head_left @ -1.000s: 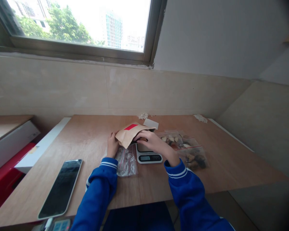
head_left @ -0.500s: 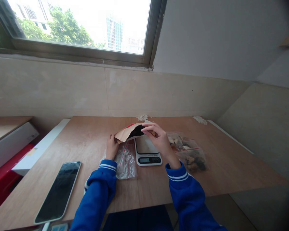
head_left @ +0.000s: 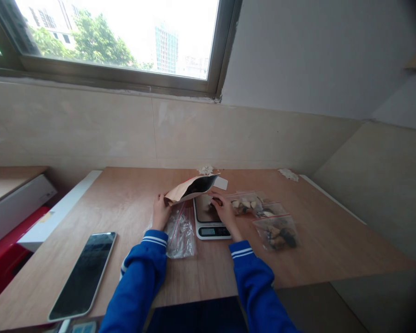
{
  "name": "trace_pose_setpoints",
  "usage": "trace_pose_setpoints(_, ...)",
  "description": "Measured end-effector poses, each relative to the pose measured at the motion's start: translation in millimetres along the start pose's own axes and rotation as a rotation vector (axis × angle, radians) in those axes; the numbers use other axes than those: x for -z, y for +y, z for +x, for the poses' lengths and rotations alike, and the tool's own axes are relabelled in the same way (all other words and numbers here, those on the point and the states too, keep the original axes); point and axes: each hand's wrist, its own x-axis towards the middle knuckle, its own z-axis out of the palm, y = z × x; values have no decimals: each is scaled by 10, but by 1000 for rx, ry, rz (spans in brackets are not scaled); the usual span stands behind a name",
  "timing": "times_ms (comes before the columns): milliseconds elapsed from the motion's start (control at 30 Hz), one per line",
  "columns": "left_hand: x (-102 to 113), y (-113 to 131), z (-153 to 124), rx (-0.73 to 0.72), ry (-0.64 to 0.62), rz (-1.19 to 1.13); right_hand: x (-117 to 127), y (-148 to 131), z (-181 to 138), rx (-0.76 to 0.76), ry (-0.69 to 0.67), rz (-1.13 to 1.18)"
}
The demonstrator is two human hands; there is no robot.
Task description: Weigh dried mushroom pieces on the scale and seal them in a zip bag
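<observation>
My left hand (head_left: 161,213) grips the closed end of a brown paper pouch (head_left: 180,191), tilted with its dark mouth gaping up and to the right. The pouch hangs over the left edge of a white kitchen scale (head_left: 213,232) with a small display. Low over the scale's plate, my right hand (head_left: 226,213) is closed in a pinch. Something small and dark shows at its fingertips, too unclear to name. Clear zip bags (head_left: 180,233) lie under and beside my left hand.
Several filled zip bags (head_left: 276,231) with pale and dark dried pieces lie right of the scale. A white card (head_left: 221,183) is behind it. A phone (head_left: 85,275) lies at front left. Pale crumbly piles (head_left: 205,170) sit along the wall edge.
My right hand has moved from the pouch's mouth down onto the scale's plate. The pouch has stayed in my left hand, its mouth now uncovered.
</observation>
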Motion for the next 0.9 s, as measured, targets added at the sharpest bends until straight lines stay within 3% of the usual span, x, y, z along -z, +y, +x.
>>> trace_pose_setpoints(400,-12,0,2,2,-1,37,92,165,-202,14,-93,-134)
trace_pose_setpoints(500,-6,-3,-5,-13,-2,68,138,-80,-143,67,15,-144)
trace_pose_setpoints(633,9,-4,-6,-19,-20,79,255,-728,-11,227,101,-39)
trace_pose_setpoints(767,13,2,-2,-20,-33,61,283,-1247,53,388,-75,-54)
trace_pose_setpoints(900,11,10,-7,-25,-31,29,179,-1339,119,374,-271,-252)
